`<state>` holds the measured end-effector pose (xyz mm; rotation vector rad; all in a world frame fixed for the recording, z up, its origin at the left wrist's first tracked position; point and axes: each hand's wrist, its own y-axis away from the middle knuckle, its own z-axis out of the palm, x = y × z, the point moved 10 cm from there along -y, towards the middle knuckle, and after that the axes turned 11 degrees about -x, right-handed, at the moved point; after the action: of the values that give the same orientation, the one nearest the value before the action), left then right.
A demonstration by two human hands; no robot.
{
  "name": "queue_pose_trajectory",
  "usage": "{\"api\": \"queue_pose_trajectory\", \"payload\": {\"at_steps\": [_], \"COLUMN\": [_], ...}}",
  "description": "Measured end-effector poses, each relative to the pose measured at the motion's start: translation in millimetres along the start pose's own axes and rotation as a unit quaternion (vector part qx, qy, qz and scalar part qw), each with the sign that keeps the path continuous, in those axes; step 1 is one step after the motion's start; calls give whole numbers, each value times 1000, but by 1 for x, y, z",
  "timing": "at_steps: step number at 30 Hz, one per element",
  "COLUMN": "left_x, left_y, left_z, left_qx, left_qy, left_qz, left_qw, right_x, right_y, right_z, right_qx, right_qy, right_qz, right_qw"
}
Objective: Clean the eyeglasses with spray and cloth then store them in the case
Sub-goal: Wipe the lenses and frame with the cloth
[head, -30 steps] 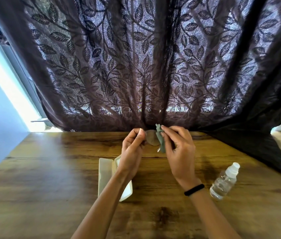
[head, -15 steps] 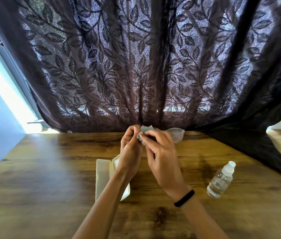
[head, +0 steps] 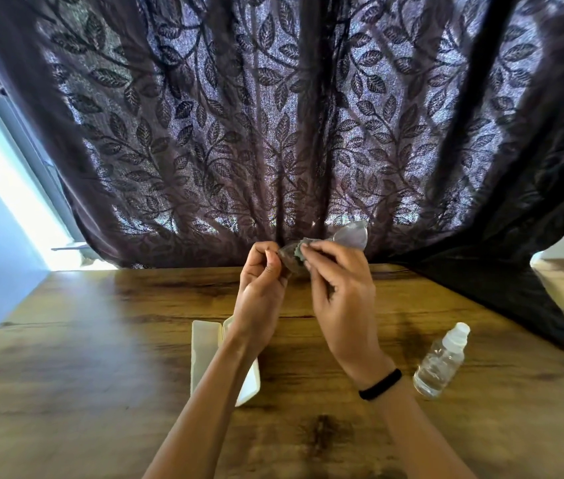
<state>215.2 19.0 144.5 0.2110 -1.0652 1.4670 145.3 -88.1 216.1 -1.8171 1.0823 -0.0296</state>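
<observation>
In the head view, both hands are raised together above the far edge of the bench (head: 66, 375), close against the leaf-patterned curtain (head: 273, 133). The left hand (head: 260, 288) pinches one end of the eyeglasses (head: 351, 235) with curled fingers. The right hand (head: 342, 299) pinches the grey-green cloth (head: 299, 252) around the lens nearest the left hand, while the other lens sticks out free to the right. The frame is mostly hidden by fingers and cloth, so I cannot tell exactly where the left hand's grip sits.

The main risk, as I judge it, is the narrow hold. The eyeglasses hang from a fingertip pinch at one end, so a hard rub from the right hand could twist the frame or pull it loose, dropping it onto the wood. Bare fingertips so close to the lens may also smear it again. The free lens is just beside the curtain and could brush or snag the fabric.

Lower down, the open case (head: 204, 347) lies partly under the left forearm, so a dropped elbow could knock it. The spray bottle (head: 441, 364) stands near the right wrist and its black wristband (head: 380, 384), and a careless sweep back could tip it.
</observation>
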Motion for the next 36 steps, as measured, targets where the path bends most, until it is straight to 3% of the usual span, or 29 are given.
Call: {"api": "queue_pose_trajectory", "payload": {"at_steps": [6, 12, 16, 24, 36], "left_x": [-1, 10, 15, 3, 9], "left_y": [2, 2, -1, 0, -2], "left_z": [9, 2, 4, 13, 13], "left_qx": [-34, 18, 8, -30, -21], "left_qy": [9, -12, -18, 4, 22], "left_qz": [-14, 8, 18, -6, 23], "left_qw": [999, 1000, 1000, 1000, 999], "right_x": [-25, -5, 6, -24, -8], "right_y": [4, 7, 4, 6, 8], "right_z": [21, 4, -2, 20, -2], "right_qx": [-45, 4, 18, -46, 30], "right_qy": [17, 64, 47, 33, 60], "right_qz": [-55, -39, -30, -86, -74], "right_qw": [997, 997, 998, 995, 995]}}
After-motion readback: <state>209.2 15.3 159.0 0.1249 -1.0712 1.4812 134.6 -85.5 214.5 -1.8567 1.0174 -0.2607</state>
